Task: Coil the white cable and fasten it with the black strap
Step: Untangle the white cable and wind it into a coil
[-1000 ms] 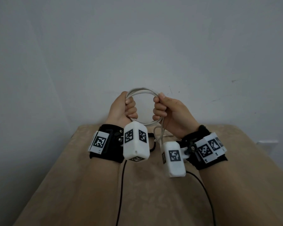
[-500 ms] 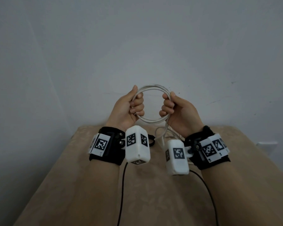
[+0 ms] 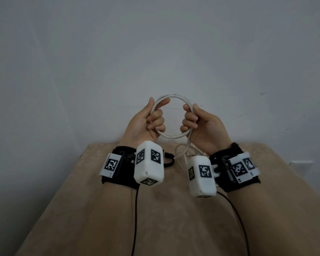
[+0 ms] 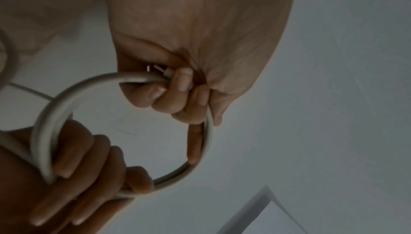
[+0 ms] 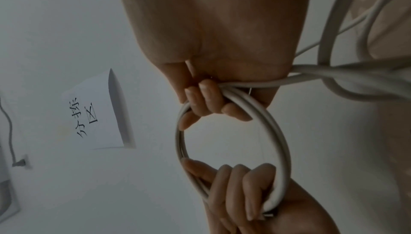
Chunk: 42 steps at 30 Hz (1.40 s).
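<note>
Overhead, white cable coiled above the table, gripped by left hand and right hand; from the right wrist, loose loops trailing and a paper sign.

We see a beige, faintly patterned table set against the wall. Loose white cable and a black strap lie at its far middle.

Both hands have lifted the white cable coil higher, and the left hand has straightened its thumb.
</note>
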Each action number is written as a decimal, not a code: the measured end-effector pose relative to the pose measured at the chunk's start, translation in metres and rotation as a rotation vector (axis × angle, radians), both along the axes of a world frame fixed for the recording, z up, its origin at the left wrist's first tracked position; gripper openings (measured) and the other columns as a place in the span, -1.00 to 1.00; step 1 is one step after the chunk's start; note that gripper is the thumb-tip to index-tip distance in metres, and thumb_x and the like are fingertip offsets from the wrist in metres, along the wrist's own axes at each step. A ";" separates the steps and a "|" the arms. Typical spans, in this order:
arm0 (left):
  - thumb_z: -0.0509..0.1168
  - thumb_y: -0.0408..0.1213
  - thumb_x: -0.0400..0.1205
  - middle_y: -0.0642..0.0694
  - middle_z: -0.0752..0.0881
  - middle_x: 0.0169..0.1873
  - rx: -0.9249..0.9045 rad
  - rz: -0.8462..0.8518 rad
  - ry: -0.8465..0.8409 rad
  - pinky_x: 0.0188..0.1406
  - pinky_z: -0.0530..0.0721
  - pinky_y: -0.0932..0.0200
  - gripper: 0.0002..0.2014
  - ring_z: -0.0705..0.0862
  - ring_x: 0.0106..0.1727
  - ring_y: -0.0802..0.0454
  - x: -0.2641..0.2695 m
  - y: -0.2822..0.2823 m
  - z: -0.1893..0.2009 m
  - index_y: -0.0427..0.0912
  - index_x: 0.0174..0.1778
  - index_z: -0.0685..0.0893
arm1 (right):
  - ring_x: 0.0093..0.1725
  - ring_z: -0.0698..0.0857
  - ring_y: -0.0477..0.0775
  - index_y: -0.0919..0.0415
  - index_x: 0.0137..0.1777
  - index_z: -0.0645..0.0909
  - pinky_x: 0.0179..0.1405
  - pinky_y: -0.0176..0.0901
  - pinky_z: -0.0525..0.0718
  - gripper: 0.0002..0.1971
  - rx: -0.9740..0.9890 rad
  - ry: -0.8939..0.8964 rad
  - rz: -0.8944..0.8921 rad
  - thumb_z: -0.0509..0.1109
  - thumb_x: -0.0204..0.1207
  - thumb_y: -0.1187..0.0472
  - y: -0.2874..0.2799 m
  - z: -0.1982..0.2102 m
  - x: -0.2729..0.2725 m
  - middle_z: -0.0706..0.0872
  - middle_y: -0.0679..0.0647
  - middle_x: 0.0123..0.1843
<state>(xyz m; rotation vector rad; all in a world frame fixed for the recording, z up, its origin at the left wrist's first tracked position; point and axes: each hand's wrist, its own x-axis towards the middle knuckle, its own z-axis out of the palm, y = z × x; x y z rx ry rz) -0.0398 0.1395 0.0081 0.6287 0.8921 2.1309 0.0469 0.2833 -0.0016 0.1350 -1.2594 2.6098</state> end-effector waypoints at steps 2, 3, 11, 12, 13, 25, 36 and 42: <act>-0.02 -0.04 0.76 0.09 0.29 -0.70 -0.032 0.038 0.022 -0.61 0.35 0.38 -0.51 0.25 -0.71 0.23 0.001 -0.001 0.000 -0.20 -0.16 0.75 | -0.55 0.30 -0.15 0.25 -0.07 0.57 -0.42 -0.32 0.42 -0.72 -0.002 -0.009 -0.005 0.08 0.69 0.13 0.000 0.000 0.000 0.35 -0.10 -0.49; -0.01 -0.05 0.76 0.09 0.30 -0.68 -0.056 0.061 0.042 -0.57 0.37 0.35 -0.53 0.27 -0.69 0.21 0.000 -0.002 0.000 -0.21 -0.16 0.73 | -0.55 0.30 -0.15 0.25 -0.07 0.57 -0.42 -0.32 0.41 -0.72 0.002 -0.015 -0.008 0.08 0.69 0.14 0.001 0.000 0.000 0.34 -0.09 -0.49; -0.01 0.06 0.75 -0.09 0.74 -0.37 -0.541 0.372 0.603 -0.04 0.62 0.14 -0.47 0.73 -0.26 0.03 -0.001 -0.018 0.006 -0.22 -0.10 0.76 | -0.51 0.26 -0.12 0.31 -0.11 0.65 -0.42 -0.27 0.32 -0.66 0.445 -0.129 -0.012 0.08 0.71 0.21 0.001 0.003 0.003 0.35 -0.07 -0.48; 0.00 0.06 0.75 -0.12 0.77 -0.34 -0.587 0.391 0.662 -0.02 0.65 0.14 -0.47 0.75 -0.24 0.03 0.001 -0.018 0.009 -0.21 -0.13 0.76 | -0.50 0.26 -0.11 0.32 -0.12 0.67 -0.43 -0.27 0.32 -0.66 0.510 -0.136 -0.011 0.10 0.71 0.21 -0.001 0.003 0.003 0.35 -0.07 -0.48; 0.00 0.06 0.75 -0.17 0.78 -0.32 -0.621 0.393 0.719 -0.01 0.67 0.16 -0.47 0.76 -0.24 0.02 0.003 -0.018 0.012 -0.22 -0.15 0.77 | -0.50 0.26 -0.11 0.32 -0.13 0.68 -0.43 -0.27 0.32 -0.66 0.564 -0.138 -0.010 0.12 0.71 0.21 -0.004 0.002 0.002 0.36 -0.07 -0.49; 0.07 0.19 0.68 0.16 0.36 -0.73 -0.875 0.269 0.896 -0.61 0.30 0.27 -0.47 0.28 -0.70 0.20 0.021 0.000 0.011 -0.01 -0.56 0.46 | -0.54 0.25 -0.12 0.35 -0.22 0.68 -0.42 -0.20 0.21 -0.68 0.760 -0.162 -0.039 0.19 0.68 0.27 -0.010 0.000 0.000 0.39 -0.03 -0.52; 0.56 -0.27 0.41 -0.11 0.83 -0.10 -0.765 0.320 0.844 0.03 0.69 0.18 -0.67 0.77 -0.09 0.04 0.003 -0.034 0.014 -0.23 0.06 0.70 | -0.54 0.25 -0.13 0.35 -0.13 0.67 -0.51 -0.32 0.28 -0.66 0.505 -0.185 -0.067 0.13 0.70 0.22 0.005 0.001 0.000 0.34 -0.05 -0.49; 0.50 -0.37 0.47 -0.14 0.82 -0.36 -0.799 0.518 0.969 -0.19 0.72 0.23 -0.96 0.72 -0.34 0.12 0.002 -0.045 0.021 -0.22 -0.19 0.80 | -0.54 0.24 -0.13 0.35 -0.11 0.67 -0.52 -0.33 0.29 -0.65 0.482 -0.184 -0.067 0.10 0.72 0.20 0.005 0.000 -0.001 0.34 -0.04 -0.48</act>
